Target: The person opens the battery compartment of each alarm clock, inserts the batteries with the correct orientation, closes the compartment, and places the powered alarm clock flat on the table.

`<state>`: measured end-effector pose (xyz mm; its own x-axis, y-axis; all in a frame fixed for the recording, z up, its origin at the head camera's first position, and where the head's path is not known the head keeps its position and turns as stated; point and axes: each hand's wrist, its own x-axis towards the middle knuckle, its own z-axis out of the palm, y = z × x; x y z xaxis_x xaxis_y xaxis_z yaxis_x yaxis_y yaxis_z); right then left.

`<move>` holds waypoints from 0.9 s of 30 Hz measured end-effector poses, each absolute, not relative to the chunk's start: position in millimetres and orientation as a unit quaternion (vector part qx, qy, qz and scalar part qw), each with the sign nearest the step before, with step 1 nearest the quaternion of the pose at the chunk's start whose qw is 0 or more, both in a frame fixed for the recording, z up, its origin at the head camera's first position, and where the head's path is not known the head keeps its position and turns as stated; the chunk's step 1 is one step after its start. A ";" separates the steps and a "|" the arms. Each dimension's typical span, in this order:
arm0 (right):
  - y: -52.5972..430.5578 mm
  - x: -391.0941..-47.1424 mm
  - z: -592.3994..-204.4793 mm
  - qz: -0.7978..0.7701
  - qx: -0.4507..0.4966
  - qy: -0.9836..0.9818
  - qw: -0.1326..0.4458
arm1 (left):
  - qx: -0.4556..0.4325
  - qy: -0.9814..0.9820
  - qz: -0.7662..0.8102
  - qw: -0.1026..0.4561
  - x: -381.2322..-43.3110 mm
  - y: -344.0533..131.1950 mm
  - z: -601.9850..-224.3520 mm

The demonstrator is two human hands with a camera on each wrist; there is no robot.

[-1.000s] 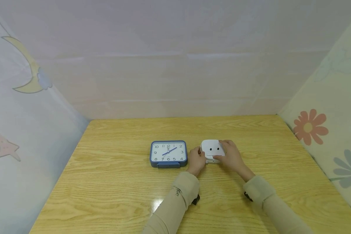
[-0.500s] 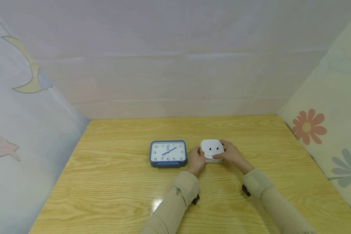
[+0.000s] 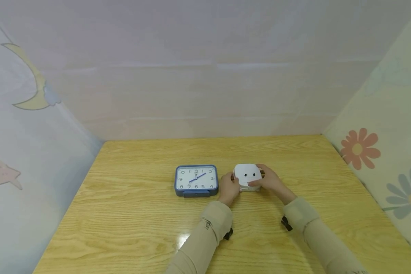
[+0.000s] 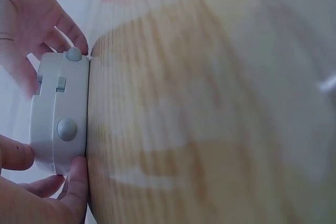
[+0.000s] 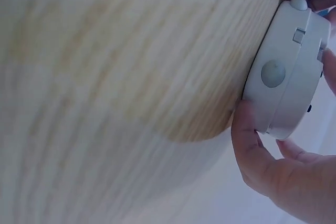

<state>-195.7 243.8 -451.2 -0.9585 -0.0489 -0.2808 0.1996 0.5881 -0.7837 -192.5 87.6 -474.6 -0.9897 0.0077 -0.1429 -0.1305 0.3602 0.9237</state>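
Note:
A white rounded box [image 3: 243, 170] with two black eye-like dots on top lies on the wooden table [image 3: 133, 224]. My left hand [image 3: 229, 189] holds its left side, thumb near the front corner. From the right, my right hand [image 3: 273, 183] grips it, the thumb on the front top edge and the other fingers at the right side. In the left wrist view, the box [image 4: 71, 100] shows two round knobs, a seam and a small catch, and the right thumb touches a notch above the seam. The right wrist view shows my right hand [image 5: 286, 177] curled round the near end.
A blue-framed clock [image 3: 196, 177] lies face up just left of my left hand, a small gap away. Fabric printed with a moon [image 3: 37, 82] and flowers [image 3: 357, 149] hangs on three sides of the table.
My right hand has shifted slightly, its fingers drawn from over the top right corner towards the box's right side. The left hand and the clock stay as they were.

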 end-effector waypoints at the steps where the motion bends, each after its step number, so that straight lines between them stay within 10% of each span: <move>1: 245.0 -195.6 -451.0 -0.461 0.045 0.875 0.144 | -0.039 0.822 0.564 0.063 -192.4 88.0 -474.9; 27: 246.6 -190.3 -426.4 -0.589 0.105 0.784 0.166 | -0.057 0.811 0.574 0.095 -190.2 87.6 -467.1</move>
<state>-190.3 246.6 -426.4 -0.9231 -0.0306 -0.3834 0.3597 0.2837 -0.8889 -190.2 87.6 -467.1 -0.9753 0.0163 -0.2204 -0.2024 0.3349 0.9203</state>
